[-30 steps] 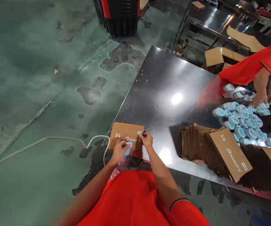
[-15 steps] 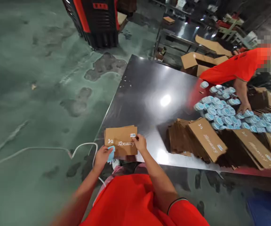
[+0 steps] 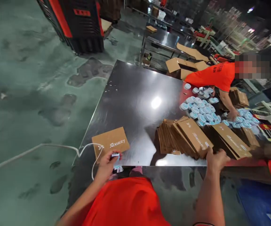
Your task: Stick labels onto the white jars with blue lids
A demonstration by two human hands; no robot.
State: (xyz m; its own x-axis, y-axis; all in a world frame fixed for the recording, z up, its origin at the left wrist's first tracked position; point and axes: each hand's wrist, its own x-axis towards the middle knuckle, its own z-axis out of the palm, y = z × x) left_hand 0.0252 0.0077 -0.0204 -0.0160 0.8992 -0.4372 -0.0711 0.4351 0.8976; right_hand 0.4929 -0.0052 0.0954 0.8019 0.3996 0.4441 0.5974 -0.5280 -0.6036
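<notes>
Brown carton (image 3: 110, 139) behind white cable (image 3: 57, 145)

floor (image 3: 20, 175): green, dark patches (image 3: 88, 72) | steel table (image 3: 126, 100): glossy, bright glare spot (image 3: 156, 102) | rear: metal bench (image 3: 160, 36)

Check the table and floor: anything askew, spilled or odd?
Three things: dark patches on the green floor, possibly wet; a white cable crossing the carton near the left hand, touching or not I can't tell; and the carton stack by the right hand, fanned and leaning rather than squared.
</notes>
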